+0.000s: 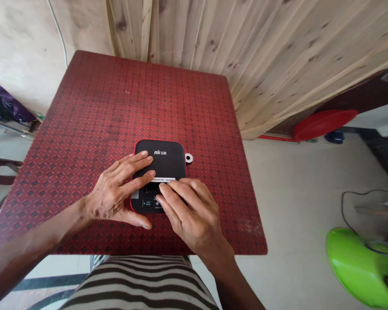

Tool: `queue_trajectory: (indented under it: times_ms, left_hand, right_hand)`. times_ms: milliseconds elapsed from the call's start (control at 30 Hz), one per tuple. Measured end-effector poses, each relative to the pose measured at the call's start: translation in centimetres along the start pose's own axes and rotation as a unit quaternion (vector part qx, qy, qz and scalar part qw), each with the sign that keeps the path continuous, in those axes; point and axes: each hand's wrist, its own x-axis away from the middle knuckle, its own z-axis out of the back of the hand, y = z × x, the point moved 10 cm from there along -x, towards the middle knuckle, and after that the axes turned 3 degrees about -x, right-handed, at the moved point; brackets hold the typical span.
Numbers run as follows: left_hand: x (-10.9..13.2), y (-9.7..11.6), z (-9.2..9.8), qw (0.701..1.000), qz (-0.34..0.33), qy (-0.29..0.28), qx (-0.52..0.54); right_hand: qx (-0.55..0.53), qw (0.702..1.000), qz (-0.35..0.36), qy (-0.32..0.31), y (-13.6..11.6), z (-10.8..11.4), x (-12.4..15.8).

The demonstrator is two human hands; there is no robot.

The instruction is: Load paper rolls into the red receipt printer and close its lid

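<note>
A flat black electronic device (168,161) with a red edge, rounded corners and white "FEIE" lettering lies on the red patterned table (142,103). Across its left side my left hand (118,185) rests with fingers stretched out and the thumb apart near the bottom edge. My right hand (194,211) is closed over the lower right part, its bent fingertips pressed together at a dark recess below a white label strip (164,179). What those fingertips pinch, if anything, is hidden. Small ports and printing show under the recess. A white ring-shaped piece (189,158) with a dark centre sits beside the device's right edge.
A wood-plank wall (194,34) stands behind the table. On the floor at right are a green plastic seat or tub (352,262) and a dark cable (342,202). A red round item (323,122) leans farther back. Dark wooden furniture (0,176) stands at left.
</note>
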Motion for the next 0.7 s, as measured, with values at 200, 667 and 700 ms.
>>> queue_trajectory:
  times_ms: [200,667,700]
  left_hand:
    - [0.0,0.1,-0.5,0.999,0.007,-0.035,-0.022]
    - [5.6,2.7,0.8,0.978,0.101,0.134,-0.126]
    - [5.7,2.7,0.7,0.977,0.097,0.138,-0.130]
  right_hand:
    - [-0.010,0.999,-0.024,0.037,0.6,0.7,1.2]
    - [-0.154,0.956,-0.206,0.143,5.4,-1.9,9.4]
    - [-0.162,0.954,-0.214,0.130,5.5,-2.6,9.7]
